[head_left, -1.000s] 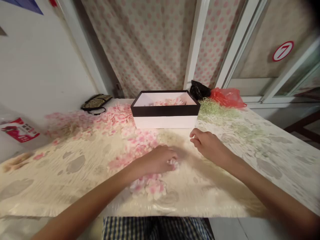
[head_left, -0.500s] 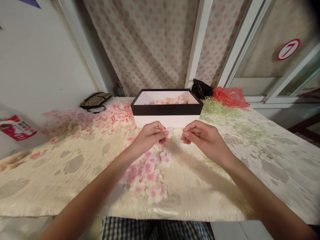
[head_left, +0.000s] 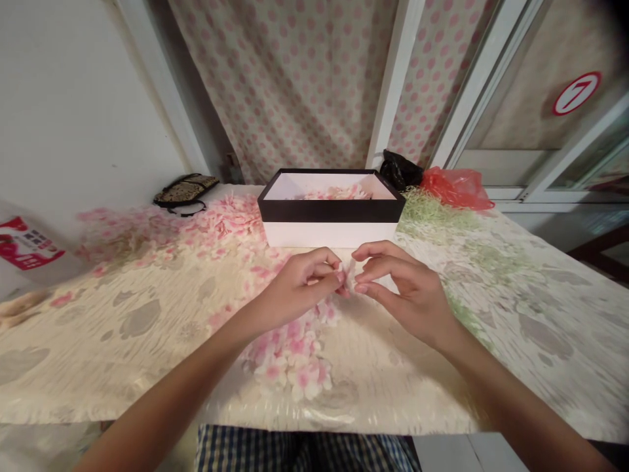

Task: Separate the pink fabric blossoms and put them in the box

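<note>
My left hand (head_left: 319, 280) is closed in a pinch on a small white artificial flower (head_left: 350, 274), seen partly between my hands. Facing it from the right, my right hand (head_left: 393, 278) has thumb and fingers apart, the tips close to the flower's edge; whether they touch it I cannot tell. Below my left hand, pink-and-white artificial flowers (head_left: 304, 377) lie in a cluster on the tablecloth. A white box with a black rim (head_left: 331, 211) stands just beyond my hands, with more pink flowers (head_left: 339, 193) inside.
Pink petals (head_left: 221, 219) heap left of the box; pale green paper shreds (head_left: 437, 213) lie to its right. Behind them are a black plastic bag (head_left: 400, 170) and a red plastic bag (head_left: 457, 187). A patterned pouch (head_left: 187, 190) sits at the back left. A patterned cloth (head_left: 171, 354) covers the table.
Both hands have drawn closer together, my left moving right with the white flower. My right hand's fingers have spread from a near-closed pose beside it. The view has shifted slightly.
</note>
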The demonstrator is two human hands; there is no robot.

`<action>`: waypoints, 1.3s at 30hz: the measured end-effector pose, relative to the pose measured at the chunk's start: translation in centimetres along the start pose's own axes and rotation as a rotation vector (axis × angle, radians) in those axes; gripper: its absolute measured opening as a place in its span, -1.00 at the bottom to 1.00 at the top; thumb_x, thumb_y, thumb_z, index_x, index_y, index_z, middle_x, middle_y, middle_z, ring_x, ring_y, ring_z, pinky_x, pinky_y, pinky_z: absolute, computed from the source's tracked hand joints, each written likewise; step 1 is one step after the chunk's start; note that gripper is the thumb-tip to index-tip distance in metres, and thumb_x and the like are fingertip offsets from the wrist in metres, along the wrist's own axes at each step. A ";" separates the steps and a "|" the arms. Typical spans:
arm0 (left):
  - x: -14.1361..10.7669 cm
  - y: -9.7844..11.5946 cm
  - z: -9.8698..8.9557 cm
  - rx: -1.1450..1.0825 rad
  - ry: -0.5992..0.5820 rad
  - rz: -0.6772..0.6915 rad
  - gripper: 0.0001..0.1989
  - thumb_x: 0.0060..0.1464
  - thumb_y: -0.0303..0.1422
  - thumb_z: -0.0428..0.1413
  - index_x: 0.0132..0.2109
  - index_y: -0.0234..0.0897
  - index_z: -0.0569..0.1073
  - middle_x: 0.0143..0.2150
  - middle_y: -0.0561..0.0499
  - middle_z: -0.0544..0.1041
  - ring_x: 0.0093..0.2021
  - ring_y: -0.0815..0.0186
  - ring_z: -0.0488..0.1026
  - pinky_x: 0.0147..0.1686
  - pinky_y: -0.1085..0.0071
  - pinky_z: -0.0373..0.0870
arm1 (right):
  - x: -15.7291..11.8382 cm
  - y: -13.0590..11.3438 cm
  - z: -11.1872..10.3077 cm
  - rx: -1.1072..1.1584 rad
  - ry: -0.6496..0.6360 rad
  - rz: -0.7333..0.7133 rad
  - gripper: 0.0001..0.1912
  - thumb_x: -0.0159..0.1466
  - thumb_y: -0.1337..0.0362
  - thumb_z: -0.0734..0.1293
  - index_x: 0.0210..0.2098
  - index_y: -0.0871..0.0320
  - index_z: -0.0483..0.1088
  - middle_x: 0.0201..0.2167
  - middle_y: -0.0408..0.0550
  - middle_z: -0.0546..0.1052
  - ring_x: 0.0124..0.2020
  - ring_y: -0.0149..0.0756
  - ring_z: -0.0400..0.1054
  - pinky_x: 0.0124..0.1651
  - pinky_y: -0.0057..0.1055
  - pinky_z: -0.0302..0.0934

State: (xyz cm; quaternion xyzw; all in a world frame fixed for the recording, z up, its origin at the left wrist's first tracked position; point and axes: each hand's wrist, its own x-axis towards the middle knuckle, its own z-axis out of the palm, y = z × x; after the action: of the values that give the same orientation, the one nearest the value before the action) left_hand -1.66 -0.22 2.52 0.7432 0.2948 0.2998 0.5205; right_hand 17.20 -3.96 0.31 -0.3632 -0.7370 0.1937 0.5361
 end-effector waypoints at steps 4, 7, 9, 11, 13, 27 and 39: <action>-0.1 -0.1 0.3 -0.038 -0.060 -0.002 -0.93 0.17 -0.38 0.05 -0.26 -0.30 0.35 -0.38 0.05 0.53 -0.35 0.43 0.45 -0.39 0.53 0.23 | -0.3 0.5 0.4 0.013 -0.024 0.015 -0.89 0.21 0.41 0.33 -0.39 0.07 0.40 -0.14 -0.07 0.42 -0.02 -0.27 0.33 0.03 -0.23 0.19; 0.0 -0.2 0.4 -0.040 -0.068 -0.007 -0.92 0.18 -0.38 0.05 -0.26 -0.31 0.36 -0.37 0.05 0.54 -0.37 0.45 0.42 -0.37 0.53 0.23 | -0.7 0.8 0.5 0.101 -0.046 0.055 -0.90 0.23 0.41 0.30 -0.37 0.07 0.36 -0.25 -0.12 0.45 -0.16 -0.34 0.38 -0.11 -0.33 0.25; 0.0 -0.3 0.4 -0.059 -0.064 -0.003 -0.92 0.18 -0.38 0.05 -0.26 -0.31 0.35 -0.38 0.05 0.53 -0.37 0.45 0.42 -0.38 0.54 0.22 | -0.9 1.0 0.7 0.146 -0.057 0.090 -0.90 0.25 0.39 0.29 -0.36 0.07 0.33 -0.32 -0.16 0.45 -0.25 -0.38 0.39 -0.19 -0.37 0.26; 0.0 -0.5 0.5 -0.077 -0.068 0.001 -0.92 0.18 -0.38 0.06 -0.26 -0.32 0.35 -0.37 0.05 0.53 -0.36 0.45 0.42 -0.39 0.54 0.22 | -1.1 1.0 0.8 0.165 -0.045 0.117 -0.91 0.26 0.38 0.28 -0.34 0.06 0.31 -0.33 -0.17 0.45 -0.29 -0.39 0.40 -0.22 -0.37 0.26; 0.0 -0.5 0.5 -0.081 -0.067 -0.003 -0.90 0.18 -0.36 0.06 -0.27 -0.31 0.35 -0.37 0.04 0.53 -0.36 0.45 0.42 -0.40 0.54 0.23 | -1.2 1.1 0.9 0.171 -0.030 0.129 -0.92 0.26 0.37 0.28 -0.33 0.06 0.30 -0.34 -0.17 0.44 -0.30 -0.39 0.40 -0.23 -0.36 0.26; -0.2 -0.3 0.7 0.154 -0.024 0.112 -0.88 0.16 -0.39 0.04 -0.27 -0.34 0.44 -0.34 0.02 0.51 -0.31 0.41 0.45 -0.31 0.52 0.33 | -1.1 1.4 0.9 0.108 -0.050 0.091 -0.87 0.24 0.43 0.26 -0.36 0.07 0.23 -0.31 -0.15 0.33 -0.27 -0.39 0.30 -0.22 -0.39 0.21; 0.3 -0.8 -0.1 0.173 0.029 0.046 -0.78 0.20 -0.32 -0.01 -0.27 -0.33 0.48 -0.33 0.01 0.54 -0.29 0.37 0.47 -0.29 0.50 0.35 | -0.8 2.4 0.7 -0.180 -0.182 0.302 -0.94 0.26 0.38 0.19 -0.35 0.13 0.24 -0.44 -0.15 0.43 -0.41 -0.37 0.33 -0.34 -0.42 0.17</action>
State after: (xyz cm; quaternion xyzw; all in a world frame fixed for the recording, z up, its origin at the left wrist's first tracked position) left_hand -1.64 0.30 1.81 0.7874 0.3101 0.2959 0.4431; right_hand 17.43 -2.89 -2.08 -0.4969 -0.7341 0.2373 0.3974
